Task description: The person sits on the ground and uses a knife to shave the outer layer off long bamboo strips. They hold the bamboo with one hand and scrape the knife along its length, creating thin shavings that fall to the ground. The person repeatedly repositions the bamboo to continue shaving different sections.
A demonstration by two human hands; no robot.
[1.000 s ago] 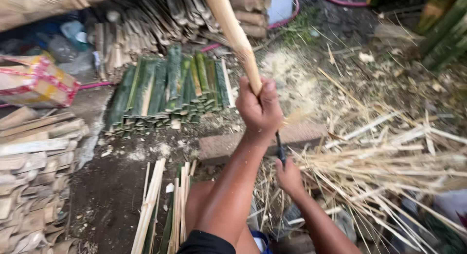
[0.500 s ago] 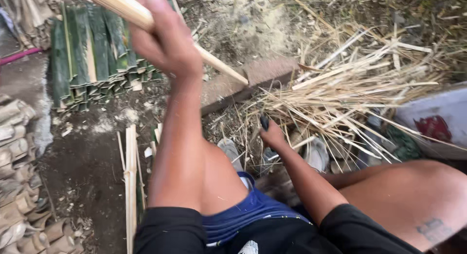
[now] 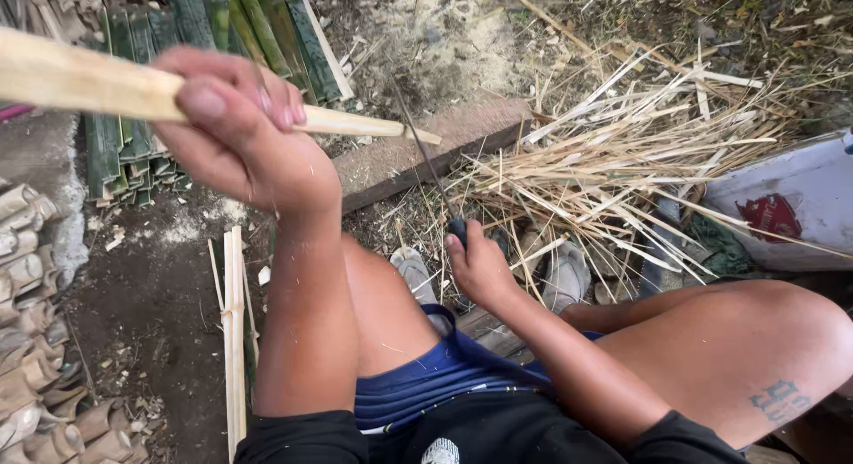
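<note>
- The left hand [image 3: 240,135] is clenched around a pale bamboo stick [image 3: 80,78], raised close to the camera, with the thumb lying along the stick's top.
- The stick runs from the far left through that fist, and its thin tip ends just past the fingers, above a brown wooden block [image 3: 418,153] on the ground.
- The right hand [image 3: 475,269] sits lower, near the knees, closed around the dark handle of a knife [image 3: 426,162] whose thin blade points up toward the stick's tip.
- Whether blade and stick touch is unclear.
- Beyond the left hand lies a bundle of green bamboo slats [image 3: 213,47].
- To the right of the right hand spreads a heap of pale shavings [image 3: 640,153].
- Below the left forearm, thin split strips [image 3: 235,322] lie on the dirt.
</note>
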